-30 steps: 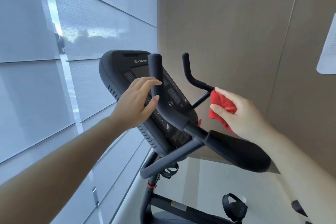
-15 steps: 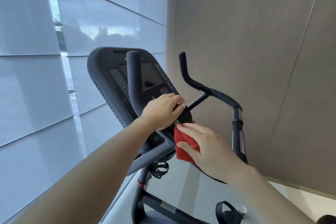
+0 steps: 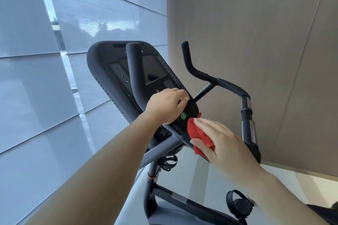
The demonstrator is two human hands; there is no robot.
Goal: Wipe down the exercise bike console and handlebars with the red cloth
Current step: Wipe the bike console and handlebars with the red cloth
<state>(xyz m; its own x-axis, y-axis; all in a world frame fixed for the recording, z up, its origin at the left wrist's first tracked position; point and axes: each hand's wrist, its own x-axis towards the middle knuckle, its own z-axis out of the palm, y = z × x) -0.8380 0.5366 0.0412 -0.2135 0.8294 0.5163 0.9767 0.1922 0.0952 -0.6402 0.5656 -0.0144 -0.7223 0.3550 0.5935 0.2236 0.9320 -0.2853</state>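
Red cloth (image 3: 199, 136) gripped under right hand (image 3: 225, 145), against console (image 3: 108, 56) lower edge

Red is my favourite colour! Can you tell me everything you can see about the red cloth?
The red cloth is bright red, soft-looking fabric, bunched into folds rather than spread flat. The right hand holds it, with fingers laid over the top and the thumb underneath. Its upper tip touches the lower right edge of the bike's black console, just beside the green button. The rest droops below the hand, and part of it is hidden by the hand.
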